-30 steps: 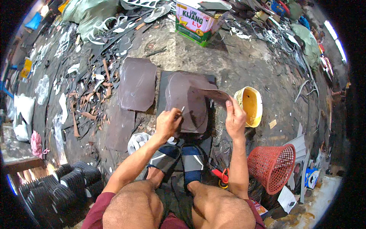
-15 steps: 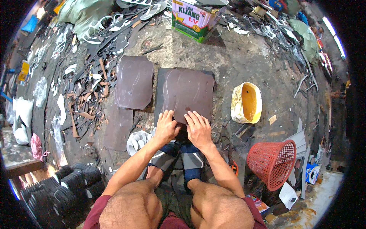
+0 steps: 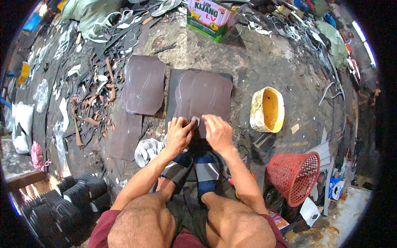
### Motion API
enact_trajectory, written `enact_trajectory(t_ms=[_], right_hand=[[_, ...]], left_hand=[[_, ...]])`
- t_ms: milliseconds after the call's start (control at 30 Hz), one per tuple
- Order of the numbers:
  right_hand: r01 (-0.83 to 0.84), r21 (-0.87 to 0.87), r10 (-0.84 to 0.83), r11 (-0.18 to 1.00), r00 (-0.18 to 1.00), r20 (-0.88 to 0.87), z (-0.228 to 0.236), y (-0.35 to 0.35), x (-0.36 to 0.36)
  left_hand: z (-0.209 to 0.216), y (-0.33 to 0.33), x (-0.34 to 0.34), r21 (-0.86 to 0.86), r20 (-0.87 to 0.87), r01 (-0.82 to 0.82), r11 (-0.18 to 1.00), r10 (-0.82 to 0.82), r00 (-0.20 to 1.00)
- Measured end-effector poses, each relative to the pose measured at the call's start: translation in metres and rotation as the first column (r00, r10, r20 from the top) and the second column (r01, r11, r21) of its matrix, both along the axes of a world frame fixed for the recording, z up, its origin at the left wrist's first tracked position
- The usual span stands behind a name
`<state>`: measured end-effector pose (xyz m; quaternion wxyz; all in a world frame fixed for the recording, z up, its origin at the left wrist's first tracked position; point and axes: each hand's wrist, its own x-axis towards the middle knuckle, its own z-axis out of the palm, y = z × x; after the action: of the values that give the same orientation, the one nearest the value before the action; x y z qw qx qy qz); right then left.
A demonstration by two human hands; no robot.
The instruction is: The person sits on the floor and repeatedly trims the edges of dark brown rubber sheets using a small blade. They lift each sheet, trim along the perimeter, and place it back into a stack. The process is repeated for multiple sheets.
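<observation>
A dark brown sheet [image 3: 204, 93] with pale curved lines drawn on it lies on a black board [image 3: 174, 89] in front of me. Over its near edge, my left hand [image 3: 178, 135] is closed, thumb and forefinger pinched at a small pale grey piece [image 3: 196, 120]. My right hand [image 3: 218, 134] is just right of that piece, fingers bent and somewhat blurred; whether it touches the piece is unclear. Left of the board is another marked brown sheet [image 3: 144, 85]. Beside my left wrist sits a heap of pale grey rounded pieces [image 3: 147, 151].
A yellowish cut-open container [image 3: 268, 109] and a red perforated basket [image 3: 293, 178] stand on the right. A green-and-white tin [image 3: 210, 18] stands at the back. Brown and black scraps [image 3: 93, 105] litter the left, and black sole-shaped pieces [image 3: 68, 206] are stacked at lower left.
My right hand's fingers have lifted off the sheet and bent. The pale grey piece now shows at my left fingertips. The whole view has shifted slightly.
</observation>
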<state>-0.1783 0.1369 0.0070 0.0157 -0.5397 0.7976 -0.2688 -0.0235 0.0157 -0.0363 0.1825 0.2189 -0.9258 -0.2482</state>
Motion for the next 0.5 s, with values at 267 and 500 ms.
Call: enact_trajectory(t_ms=[267,500], right_hand=[[-0.008,0.147,0.025,0.989,0.993,-0.116,0.003,-0.002,0.017],[0.037,0.243,-0.059,0.969,0.994,0.087,0.016,-0.026,-0.010]], left_hand=[[-0.008,-0.005,0.004,-0.065,-0.026,0.018,0.998,-0.020,0.999],[0.007,0.024,0.008,-0.180,-0.087,-0.054,0.982,0.039,0.995]])
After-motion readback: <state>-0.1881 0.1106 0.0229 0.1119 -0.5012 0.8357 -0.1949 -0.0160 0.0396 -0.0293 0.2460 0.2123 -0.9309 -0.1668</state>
